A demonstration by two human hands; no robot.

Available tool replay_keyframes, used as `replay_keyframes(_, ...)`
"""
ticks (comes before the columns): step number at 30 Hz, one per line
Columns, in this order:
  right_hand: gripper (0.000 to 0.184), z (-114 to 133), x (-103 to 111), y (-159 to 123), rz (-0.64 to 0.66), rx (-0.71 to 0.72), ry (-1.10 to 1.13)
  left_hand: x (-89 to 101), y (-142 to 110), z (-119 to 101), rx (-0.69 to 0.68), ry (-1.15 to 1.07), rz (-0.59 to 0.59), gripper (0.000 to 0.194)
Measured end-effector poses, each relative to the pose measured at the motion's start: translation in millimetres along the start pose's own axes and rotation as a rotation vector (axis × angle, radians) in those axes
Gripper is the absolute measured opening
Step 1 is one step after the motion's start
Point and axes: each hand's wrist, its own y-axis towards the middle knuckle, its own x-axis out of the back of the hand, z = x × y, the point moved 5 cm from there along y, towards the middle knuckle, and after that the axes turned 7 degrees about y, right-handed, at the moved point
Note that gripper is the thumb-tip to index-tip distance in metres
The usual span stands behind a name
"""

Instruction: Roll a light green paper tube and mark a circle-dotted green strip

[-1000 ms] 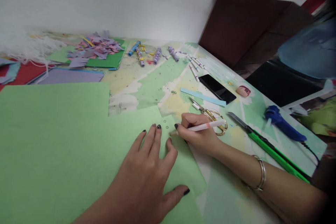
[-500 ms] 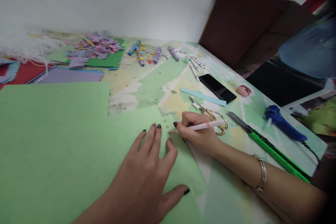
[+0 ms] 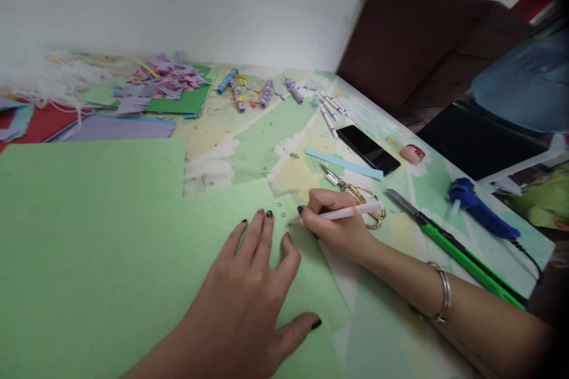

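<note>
My left hand (image 3: 251,284) lies flat on green paper (image 3: 111,237), fingers stretched out and a little apart. My right hand (image 3: 340,225) grips a white marker pen (image 3: 347,212) with an orange band. The pen's tip touches the paper, or is very close to it, just beyond my left index finger. Two small ring marks (image 3: 283,214) show on the paper beside the tip. Partly behind my right hand lie gold-handled scissors (image 3: 351,189), with a light blue paper strip (image 3: 344,164) beyond them.
A green utility knife (image 3: 462,249) with its blade out lies to the right, near a blue glue gun (image 3: 482,210). Further back are a black phone (image 3: 368,149), an eraser-like block (image 3: 412,153), several markers (image 3: 329,120), rolled paper pieces (image 3: 267,93) and paper scraps (image 3: 164,80).
The pen tip and my right fingertips have shifted very slightly to the right. My left hand stays in place.
</note>
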Motion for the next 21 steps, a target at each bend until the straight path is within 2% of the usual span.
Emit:
replay_keyframes(13,0.031,1.6,-4.0,-0.4,0.029,-0.062,0.015,-0.9,-0.5,-0.3,0.0,0.002,-0.009,0.066)
replay_keyframes(21,0.032,0.7,-1.3,0.0,0.001,0.001,0.016,-0.2,0.6,-0.9,-0.002,0.006,0.009,0.064)
